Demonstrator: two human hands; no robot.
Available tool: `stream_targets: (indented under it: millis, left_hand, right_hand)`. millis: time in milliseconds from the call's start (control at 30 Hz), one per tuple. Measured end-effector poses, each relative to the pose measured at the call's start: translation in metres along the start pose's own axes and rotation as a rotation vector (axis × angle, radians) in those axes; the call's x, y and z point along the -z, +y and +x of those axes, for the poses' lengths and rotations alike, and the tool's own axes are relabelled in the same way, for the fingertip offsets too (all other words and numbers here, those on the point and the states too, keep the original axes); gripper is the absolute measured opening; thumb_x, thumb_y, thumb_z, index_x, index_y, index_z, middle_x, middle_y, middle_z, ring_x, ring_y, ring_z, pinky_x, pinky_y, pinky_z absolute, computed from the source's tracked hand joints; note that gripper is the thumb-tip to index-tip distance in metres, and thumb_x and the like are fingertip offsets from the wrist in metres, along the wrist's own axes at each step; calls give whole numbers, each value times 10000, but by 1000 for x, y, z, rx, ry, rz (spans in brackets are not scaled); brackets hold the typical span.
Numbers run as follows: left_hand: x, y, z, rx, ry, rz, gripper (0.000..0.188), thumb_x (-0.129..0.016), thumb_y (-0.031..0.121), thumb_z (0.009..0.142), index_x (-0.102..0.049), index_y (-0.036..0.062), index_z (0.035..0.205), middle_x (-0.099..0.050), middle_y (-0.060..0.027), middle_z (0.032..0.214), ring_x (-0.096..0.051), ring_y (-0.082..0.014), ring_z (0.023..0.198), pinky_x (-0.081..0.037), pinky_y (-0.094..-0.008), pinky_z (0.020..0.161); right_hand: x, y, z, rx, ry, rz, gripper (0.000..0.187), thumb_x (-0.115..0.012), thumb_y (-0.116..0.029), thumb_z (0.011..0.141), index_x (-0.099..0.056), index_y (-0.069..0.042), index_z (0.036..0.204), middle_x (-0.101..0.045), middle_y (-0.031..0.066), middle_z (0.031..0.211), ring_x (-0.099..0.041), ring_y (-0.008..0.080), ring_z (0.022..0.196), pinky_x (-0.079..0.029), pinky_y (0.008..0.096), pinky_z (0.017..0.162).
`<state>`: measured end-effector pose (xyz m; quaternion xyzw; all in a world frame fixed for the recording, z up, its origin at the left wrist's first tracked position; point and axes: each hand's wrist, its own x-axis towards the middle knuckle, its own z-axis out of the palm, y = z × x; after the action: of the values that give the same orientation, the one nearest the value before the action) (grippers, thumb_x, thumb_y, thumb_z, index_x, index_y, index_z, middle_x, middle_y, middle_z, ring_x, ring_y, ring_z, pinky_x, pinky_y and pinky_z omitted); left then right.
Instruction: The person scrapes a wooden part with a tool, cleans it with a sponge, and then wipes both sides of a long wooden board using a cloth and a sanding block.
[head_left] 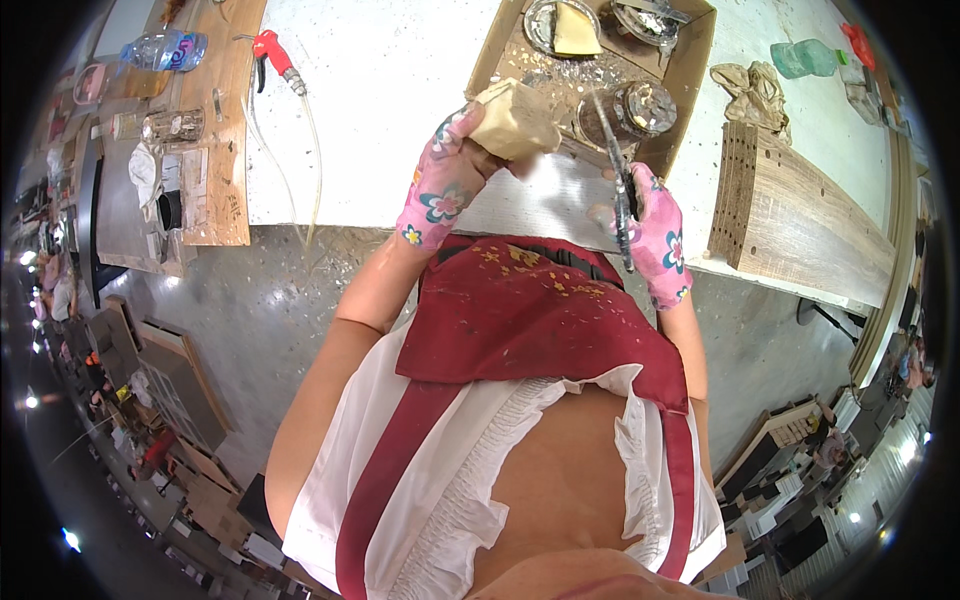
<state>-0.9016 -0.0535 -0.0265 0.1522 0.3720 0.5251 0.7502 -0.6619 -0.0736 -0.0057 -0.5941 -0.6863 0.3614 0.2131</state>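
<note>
My left hand, in a pink flowered glove with bare fingertips, is closed around a pale yellow block, perhaps a sponge or folded cloth. A matching glove covers my right hand, which grips a long, thin, dark-stained knife-like tool pointing up and away from me. Its far end reaches over the near side of a shallow cardboard box. Beside that end, inside the box, stands a smeared jar. Fingertips of both hands are partly blurred.
Farther back in the box are a round tin with a yellow piece and a messy container. A red air blow gun with a hose lies left on the white table. To the right are a crumpled cloth, wood-grain boards and a green bottle.
</note>
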Motion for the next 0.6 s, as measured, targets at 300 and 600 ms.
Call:
stream_targets:
  millis: [300, 600]
  left_hand:
    - [-9, -1, 4, 90, 77, -186, 556, -357, 468, 918, -474, -3, 1189, -583, -179, 919, -538, -289, 718, -387, -370, 610]
    - [30, 0, 2, -205, -113, 105, 605, -394, 524, 898, -465, 5, 1201, -582, -197, 958, -565, -306, 730, -458, -384, 607]
  right_hand:
    - [-4, 12, -4, 64, -17, 78, 535, -734, -408, 711, -587, 6, 1016, -566, 110, 756, -544, 260, 655, -440, 328, 623]
    - [-24, 16, -1, -316, -426, 1422, 973, -380, -840, 711, -527, 43, 1092, -514, 21, 776, -468, 139, 667, -383, 270, 601]
